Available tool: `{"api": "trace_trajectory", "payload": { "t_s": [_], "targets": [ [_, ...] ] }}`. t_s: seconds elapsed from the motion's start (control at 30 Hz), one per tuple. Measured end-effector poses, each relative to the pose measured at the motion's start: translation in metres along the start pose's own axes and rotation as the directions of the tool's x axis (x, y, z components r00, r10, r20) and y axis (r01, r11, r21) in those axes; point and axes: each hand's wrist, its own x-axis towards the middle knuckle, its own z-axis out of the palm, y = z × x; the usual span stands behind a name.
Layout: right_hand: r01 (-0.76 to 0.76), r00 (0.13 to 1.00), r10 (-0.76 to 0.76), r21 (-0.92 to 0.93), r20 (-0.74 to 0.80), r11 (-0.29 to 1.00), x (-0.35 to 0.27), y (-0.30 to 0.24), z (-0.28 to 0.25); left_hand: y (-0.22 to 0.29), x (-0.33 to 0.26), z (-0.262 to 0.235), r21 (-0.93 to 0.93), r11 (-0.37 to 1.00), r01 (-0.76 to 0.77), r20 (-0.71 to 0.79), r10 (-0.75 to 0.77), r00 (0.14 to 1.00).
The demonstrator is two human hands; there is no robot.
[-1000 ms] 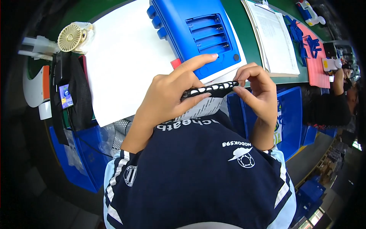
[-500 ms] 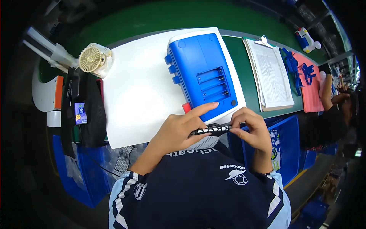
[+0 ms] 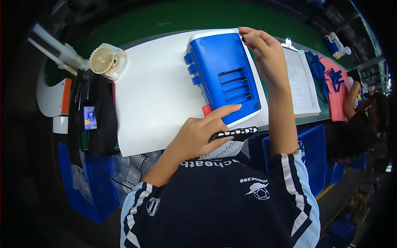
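A blue plastic housing (image 3: 215, 53) with a white rim lies on the white sheet, its uncovered battery compartment (image 3: 235, 84) facing up. A black round pad (image 3: 257, 106) sits at its near right corner. My left hand (image 3: 202, 130) grips a black strip with white round spots (image 3: 237, 132), seemingly a sheet of stick-on pads, while its index finger stretches over the housing's near edge. At the far right corner of the housing, my right hand (image 3: 264, 49) pinches a small black round pad (image 3: 243, 39) between its fingers.
A cream fan (image 3: 101, 60) stands at the back left, near a black bag (image 3: 101, 132) and a purple packet (image 3: 89, 118). To the right lie a clipboard with papers (image 3: 301, 82) and blue pieces on a pink sheet (image 3: 338, 101). Blue bins (image 3: 316, 149) flank me; another person (image 3: 351, 136) sits at right.
My right hand has left the black strip and reached forward to the housing's far right corner with a small black pad. My left hand still holds the strip; the view has shifted slightly.
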Motion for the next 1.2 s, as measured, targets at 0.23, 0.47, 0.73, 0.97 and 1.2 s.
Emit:
{"api": "trace_trajectory", "payload": {
  "t_s": [0.23, 0.47, 0.73, 0.97, 1.2],
  "targets": [
    [-0.125, 0.991, 0.126, 0.036, -0.054, 0.992, 0.001, 0.002, 0.017, 0.002, 0.001, -0.001, -0.012, 0.996, 0.084, 0.052, -0.084, 0.995],
    [-0.129, 0.991, 0.129, 0.041, -0.020, 0.991, 0.004, 0.007, 0.013, -0.001, 0.000, 0.001, 0.000, 1.000, 0.028, 0.024, -0.028, 0.999],
    [-0.169, 0.983, 0.174, 0.080, -0.059, 0.982, 0.003, 0.002, 0.019, 0.001, 0.000, -0.001, 0.009, 0.998, 0.068, 0.060, -0.068, 0.996],
    [-0.183, 0.981, 0.188, 0.091, -0.054, 0.979, 0.002, 0.002, 0.019, 0.002, 0.000, -0.001, 0.003, 0.997, 0.081, 0.061, -0.081, 0.995],
    [-0.170, 0.984, 0.176, 0.109, -0.042, 0.979, 0.002, 0.003, 0.018, -0.003, -0.002, 0.001, -0.002, 0.999, 0.036, 0.040, -0.036, 0.999]
  ]
}}
